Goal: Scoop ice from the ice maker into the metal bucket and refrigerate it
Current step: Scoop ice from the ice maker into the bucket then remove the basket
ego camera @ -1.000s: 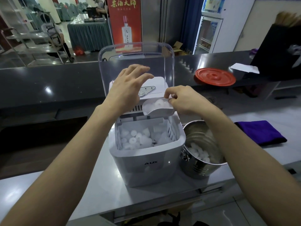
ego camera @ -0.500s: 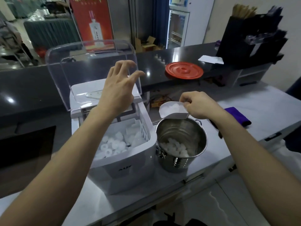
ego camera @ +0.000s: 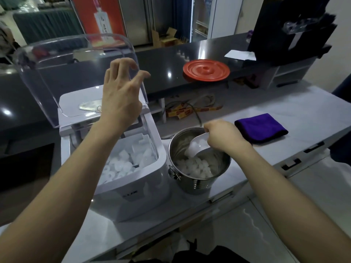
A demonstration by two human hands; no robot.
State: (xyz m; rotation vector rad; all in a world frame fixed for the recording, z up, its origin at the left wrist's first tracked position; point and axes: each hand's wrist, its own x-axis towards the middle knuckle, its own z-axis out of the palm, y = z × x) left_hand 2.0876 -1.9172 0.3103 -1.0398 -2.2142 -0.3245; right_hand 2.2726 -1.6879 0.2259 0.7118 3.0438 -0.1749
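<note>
A white ice maker (ego camera: 133, 194) stands on the counter with its clear lid (ego camera: 57, 69) raised and ice cubes (ego camera: 123, 164) in its basket. My left hand (ego camera: 119, 95) is up at the lid's right edge, fingers loosely curled near the rim; whether it touches the lid I cannot tell. To the right stands the metal bucket (ego camera: 199, 184) with ice at its bottom. My right hand (ego camera: 224, 136) grips a white scoop (ego camera: 197, 146) tilted down into the bucket, with ice at its mouth.
A folded purple cloth (ego camera: 261, 128) lies right of the bucket. A red round lid (ego camera: 206, 70) and a white paper (ego camera: 240, 55) rest on the raised dark bar top behind. A black organiser (ego camera: 288, 29) stands at the back right. Cables lie behind the bucket.
My right hand carried the scoop of ice from above the ice maker over to the bucket, lowered it inside and tilted it. My left hand stayed by the raised lid.
</note>
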